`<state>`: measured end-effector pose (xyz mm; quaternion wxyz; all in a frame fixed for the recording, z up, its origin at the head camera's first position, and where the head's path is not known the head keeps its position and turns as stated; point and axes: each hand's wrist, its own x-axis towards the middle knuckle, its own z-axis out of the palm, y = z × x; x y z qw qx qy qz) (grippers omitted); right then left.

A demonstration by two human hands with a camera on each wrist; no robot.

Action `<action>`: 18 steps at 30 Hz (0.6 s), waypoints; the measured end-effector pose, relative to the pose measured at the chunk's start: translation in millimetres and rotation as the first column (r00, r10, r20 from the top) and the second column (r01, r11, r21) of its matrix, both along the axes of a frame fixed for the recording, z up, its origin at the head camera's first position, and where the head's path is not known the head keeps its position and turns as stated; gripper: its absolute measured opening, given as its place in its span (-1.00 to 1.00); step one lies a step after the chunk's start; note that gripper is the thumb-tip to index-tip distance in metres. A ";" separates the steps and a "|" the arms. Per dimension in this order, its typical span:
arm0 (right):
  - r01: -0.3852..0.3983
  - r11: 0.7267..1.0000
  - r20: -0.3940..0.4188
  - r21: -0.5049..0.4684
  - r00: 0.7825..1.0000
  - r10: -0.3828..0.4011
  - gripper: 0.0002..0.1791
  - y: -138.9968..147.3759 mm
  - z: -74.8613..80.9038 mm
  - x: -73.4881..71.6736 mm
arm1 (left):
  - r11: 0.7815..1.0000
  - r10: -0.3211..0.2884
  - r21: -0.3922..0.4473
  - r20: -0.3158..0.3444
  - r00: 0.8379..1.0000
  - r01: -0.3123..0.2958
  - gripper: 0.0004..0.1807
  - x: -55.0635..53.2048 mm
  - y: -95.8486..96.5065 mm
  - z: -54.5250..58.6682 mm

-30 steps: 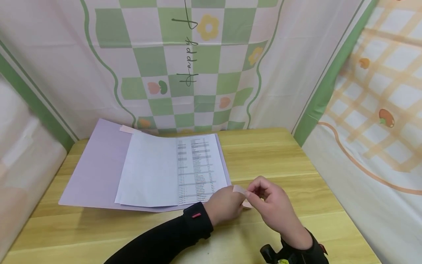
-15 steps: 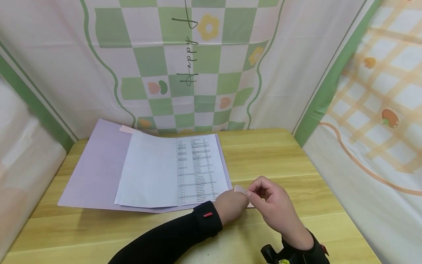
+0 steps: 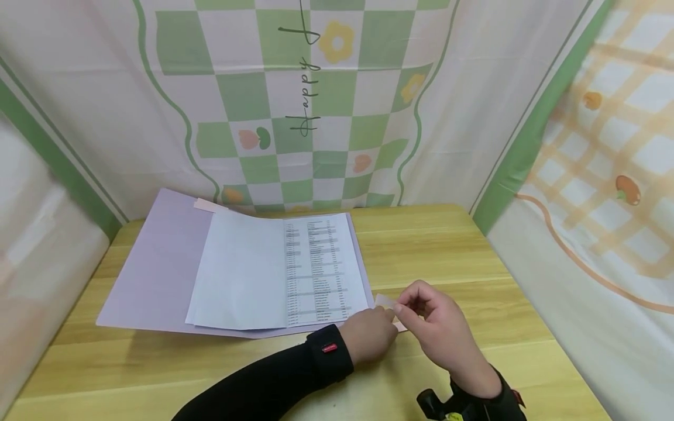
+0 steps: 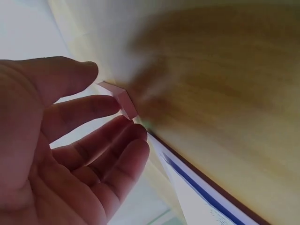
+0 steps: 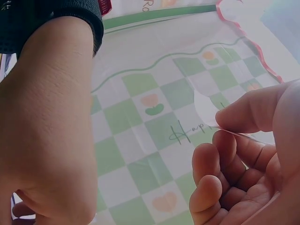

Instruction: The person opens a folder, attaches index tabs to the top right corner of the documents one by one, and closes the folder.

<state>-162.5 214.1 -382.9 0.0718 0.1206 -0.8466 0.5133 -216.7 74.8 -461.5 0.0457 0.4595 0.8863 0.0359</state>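
My right hand point(image 3: 434, 321) pinches a small, thin, pale piece point(image 3: 384, 300) between thumb and index finger; the right wrist view shows this whitish piece point(image 5: 204, 108) jutting past the fingertips. Just left of it, my left hand point(image 3: 370, 333) is at the lower right corner of an open lilac folder point(image 3: 142, 280). In the left wrist view, its bent, spread fingers point(image 4: 79, 112) lie against or right beside a folded pink strip point(image 4: 123, 98), with the thumb apart. White sheets lie in the folder: a blank page point(image 3: 239, 275) on the left, a printed list point(image 3: 316, 263) on the right.
Another pale pink strip point(image 3: 209, 206) sticks out at the top of the folder's left cover. The wooden table point(image 3: 432, 245) is bounded by a checked cloth point(image 3: 295, 99) behind and a plaid cloth point(image 3: 621, 158) on the right.
My left hand has shifted slightly right and toward me, beneath the pale piece. My right hand keeps its pinch in nearly the same place. The folder and sheets lie as before.
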 end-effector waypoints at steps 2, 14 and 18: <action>-0.002 1.000 -0.003 -0.003 1.000 0.001 -0.91 -0.8 0.9 0.1 | 1.000 -0.005 0.000 -0.006 1.000 0.005 -0.87 1.6 -1.3 1.0; 0.037 0.994 -0.045 0.098 0.998 -0.033 -0.95 3.9 10.9 -8.2 | 0.989 -0.068 0.130 -0.006 0.998 0.068 -0.85 -17.6 -27.3 11.6; 0.030 0.989 -0.021 0.142 0.999 -0.027 -0.90 7.3 15.6 -17.1 | 0.934 0.030 0.355 0.034 0.999 -0.040 -0.86 -36.1 -49.3 36.0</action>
